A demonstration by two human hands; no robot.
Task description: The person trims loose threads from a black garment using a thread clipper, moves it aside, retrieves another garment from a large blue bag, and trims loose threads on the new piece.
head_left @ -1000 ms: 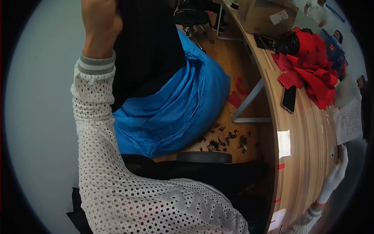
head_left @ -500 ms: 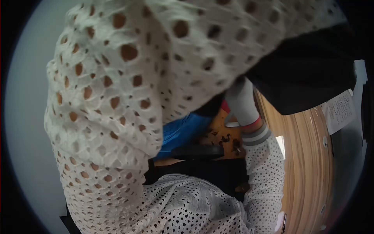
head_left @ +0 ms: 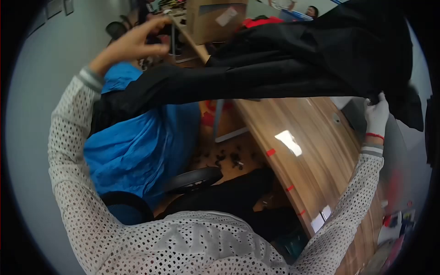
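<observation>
A long black garment (head_left: 293, 68) stretches across the upper view, over the wooden table and a blue cloth (head_left: 133, 151). Its exact kind is unclear. My right hand (head_left: 377, 114), in a white glove with a red band at the wrist, pinches the garment's lower edge at the right. Raised at the upper left is my left hand (head_left: 137, 43), bare, its thumb and fingers apart. It is above the narrow end of the garment and holds nothing.
The wooden table (head_left: 311, 137) has red tape marks along its edge and a phone-like object (head_left: 321, 219) near me. A cardboard box (head_left: 217, 20) stands at the back. A chair armrest (head_left: 195, 178) is by my lap, with dark scraps on the floor.
My left arm, which filled the view close to the camera, has swung out to the upper left. My right hand has moved to the right, and the black garment now spans the view.
</observation>
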